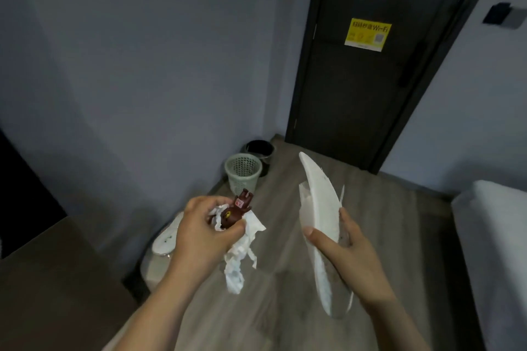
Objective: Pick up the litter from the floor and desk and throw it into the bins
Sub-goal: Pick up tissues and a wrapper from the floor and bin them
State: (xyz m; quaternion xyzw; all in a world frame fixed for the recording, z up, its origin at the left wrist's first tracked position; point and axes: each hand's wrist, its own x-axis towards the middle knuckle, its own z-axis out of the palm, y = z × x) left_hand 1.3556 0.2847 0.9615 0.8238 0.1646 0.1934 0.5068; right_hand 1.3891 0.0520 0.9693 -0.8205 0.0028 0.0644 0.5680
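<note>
Litter (233,273) was in both hands, so this looked like the carry-to-the-bins step, with nothing dropped yet. Far left, the brown desk (48,279) corner showed, and just past it a white flat item (165,238) lay low beside the wall; whether that was litter too, I could not tell. Then the left hand (199,234), fingers curled tight round a crumpled white tissue (242,253) and pinching a brown packet (236,211) on top, the tissue's tail hanging below the fist. Beyond it, at the far edge of the floor (285,322) against the wall, stood the pale mesh bin (243,177), with the black bin (261,148) touching or just behind it. To the right, the right hand (350,259) clamped a long white sheet (319,202) between thumb and fingers, held upright on its edge, its tip pointing toward the dark door (370,94). A white bed (499,236) edged in at far right. Both bins were well apart from the hands, so the next move called for walking closer, bringing each hand over an open rim and letting go. The sheet looked too long for the mesh bin's mouth, so it would probably need to go in end first.
</note>
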